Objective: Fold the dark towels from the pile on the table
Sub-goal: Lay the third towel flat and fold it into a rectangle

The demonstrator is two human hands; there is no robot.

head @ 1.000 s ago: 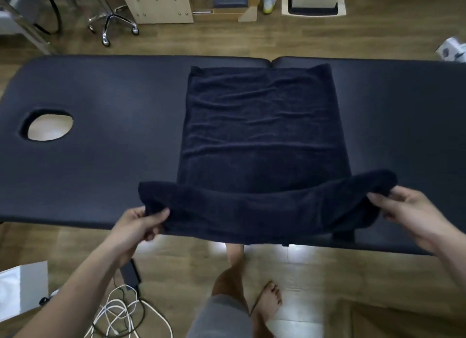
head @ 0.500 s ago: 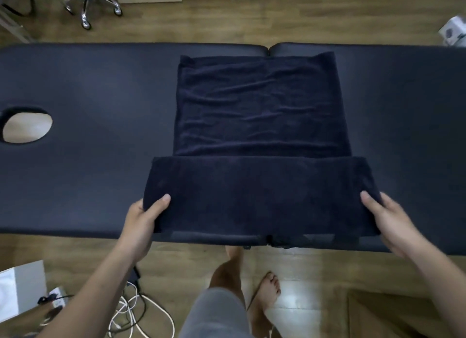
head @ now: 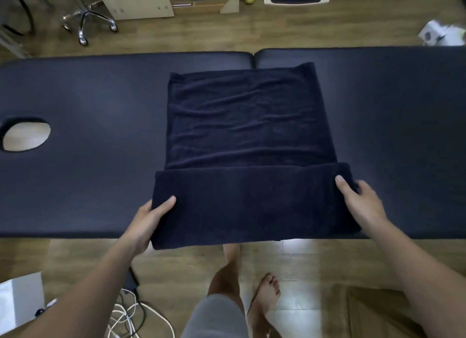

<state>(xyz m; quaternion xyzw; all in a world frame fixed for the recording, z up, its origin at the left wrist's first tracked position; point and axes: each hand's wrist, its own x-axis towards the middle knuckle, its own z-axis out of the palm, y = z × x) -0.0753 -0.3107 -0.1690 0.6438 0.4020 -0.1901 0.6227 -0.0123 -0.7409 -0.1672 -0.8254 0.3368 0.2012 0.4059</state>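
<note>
A dark navy towel [head: 249, 125] lies spread across the middle of the black padded table [head: 88, 141]. Its near part is folded over into a thick band [head: 252, 204] that reaches the table's front edge and slightly overhangs it. My left hand [head: 148, 219] grips the band's left end, thumb on top and fingers under the cloth. At the band's right end my right hand [head: 360, 199] holds the fold, thumb on top, fingers wrapped around the edge. No pile of other towels is in view.
An oval face hole [head: 25, 135] opens in the table at the left. Beyond the table stand a wheeled chair base [head: 88, 19] and a wooden cabinet [head: 138, 2]. White cables [head: 131, 317] and my bare feet [head: 267, 289] are on the wooden floor below.
The lifted near edge of the towel has come down onto the table as a folded band. Both hands have kept hold of its ends and moved forward with it.
</note>
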